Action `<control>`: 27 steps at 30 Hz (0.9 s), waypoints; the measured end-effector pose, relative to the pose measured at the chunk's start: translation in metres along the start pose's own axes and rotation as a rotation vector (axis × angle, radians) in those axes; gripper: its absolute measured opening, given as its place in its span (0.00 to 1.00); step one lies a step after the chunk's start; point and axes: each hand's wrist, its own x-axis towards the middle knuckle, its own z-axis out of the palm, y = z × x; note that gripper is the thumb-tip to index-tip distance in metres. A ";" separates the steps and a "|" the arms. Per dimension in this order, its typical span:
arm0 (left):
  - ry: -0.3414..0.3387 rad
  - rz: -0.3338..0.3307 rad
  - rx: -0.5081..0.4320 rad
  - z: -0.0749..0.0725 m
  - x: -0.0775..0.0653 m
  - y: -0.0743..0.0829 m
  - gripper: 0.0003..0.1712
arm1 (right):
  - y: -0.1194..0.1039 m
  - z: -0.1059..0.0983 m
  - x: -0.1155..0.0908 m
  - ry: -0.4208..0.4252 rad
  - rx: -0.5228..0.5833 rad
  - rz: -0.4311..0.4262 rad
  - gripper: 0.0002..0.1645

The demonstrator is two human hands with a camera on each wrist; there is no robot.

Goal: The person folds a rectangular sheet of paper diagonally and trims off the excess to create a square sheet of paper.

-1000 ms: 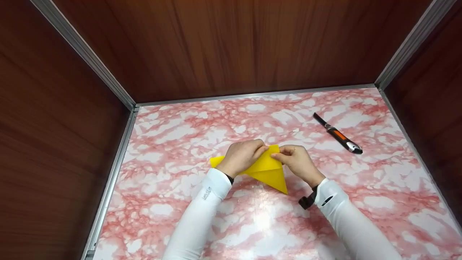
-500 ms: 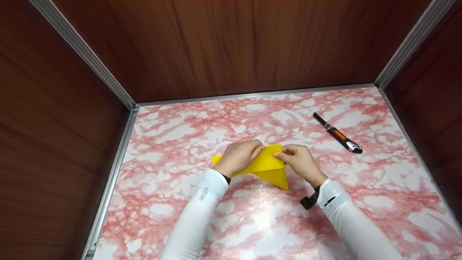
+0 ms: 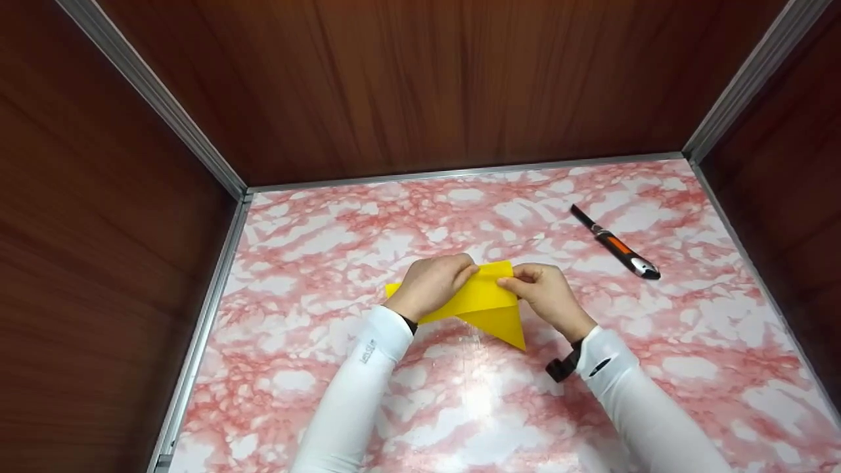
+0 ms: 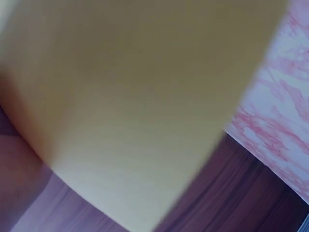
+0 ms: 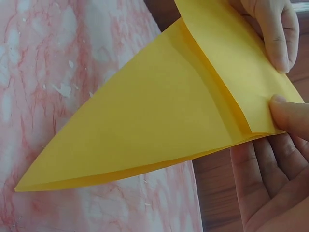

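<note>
Between both hands is a sheet of folded yellow paper, with a flap turned over along its upper part and a pointed corner hanging toward the front. My left hand grips its upper edge from the left, covering much of that side. My right hand pinches the right end, thumb on the near face and fingers behind. In the right wrist view the folded paper shows its layered lower edge and long point, with the right thumb pressed on the flap. Blurred paper fills most of the left wrist view.
A black knife-like tool with an orange inlay and silver end lies at the back right of the red-and-white marbled table. Brown wood-grain panels with metal edge strips enclose the back and sides.
The flap has come lower over the paper, and less of the hanging point shows. The left hand has shifted slightly left, the right hand slightly right. Both keep their hold.
</note>
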 end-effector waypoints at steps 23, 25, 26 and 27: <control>0.006 0.006 0.020 -0.003 -0.008 -0.011 0.15 | 0.004 -0.009 -0.001 0.062 -0.034 0.031 0.18; 0.007 0.018 0.028 -0.004 -0.007 -0.011 0.15 | 0.004 -0.009 -0.001 0.053 -0.021 0.035 0.18; 0.006 0.021 0.029 -0.004 -0.008 -0.012 0.15 | 0.003 -0.009 -0.001 0.051 -0.015 0.039 0.18; 0.005 0.022 0.029 -0.004 -0.008 -0.012 0.15 | 0.003 -0.010 -0.001 0.050 -0.008 0.041 0.18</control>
